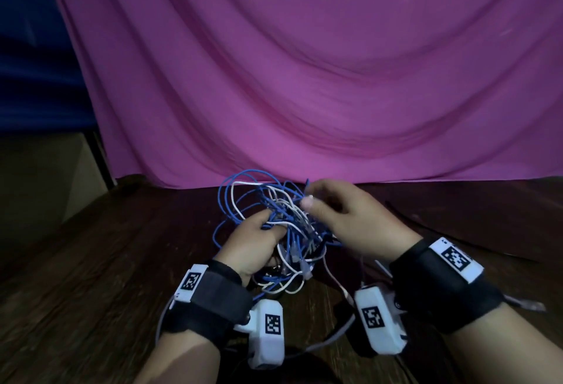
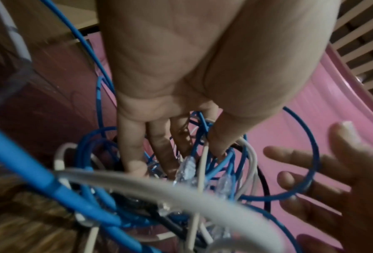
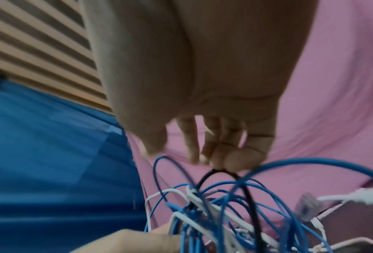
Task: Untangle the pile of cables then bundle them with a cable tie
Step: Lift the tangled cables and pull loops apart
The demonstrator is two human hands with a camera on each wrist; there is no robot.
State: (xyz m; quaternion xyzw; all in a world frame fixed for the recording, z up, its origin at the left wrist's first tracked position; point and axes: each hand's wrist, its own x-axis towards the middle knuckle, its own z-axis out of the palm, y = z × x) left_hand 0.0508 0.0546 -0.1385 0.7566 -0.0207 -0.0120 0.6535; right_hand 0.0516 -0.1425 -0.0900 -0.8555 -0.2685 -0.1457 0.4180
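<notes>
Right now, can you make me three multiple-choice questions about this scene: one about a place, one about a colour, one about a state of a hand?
1. Where is the cable tangle?
A. between the two hands
B. on the pink cloth
C. inside a box

2. Which colour has the most cable loops?
A. red
B. blue
C. green

3. What is the left hand doing?
A. resting flat on the wooden table
B. hanging idle
C. holding the tangle

Answers:
1 A: in the head view the right hand and the left hand flank it.
2 B: blue loops outnumber the white ones.
3 C: its fingers reach in among the cables.
</notes>
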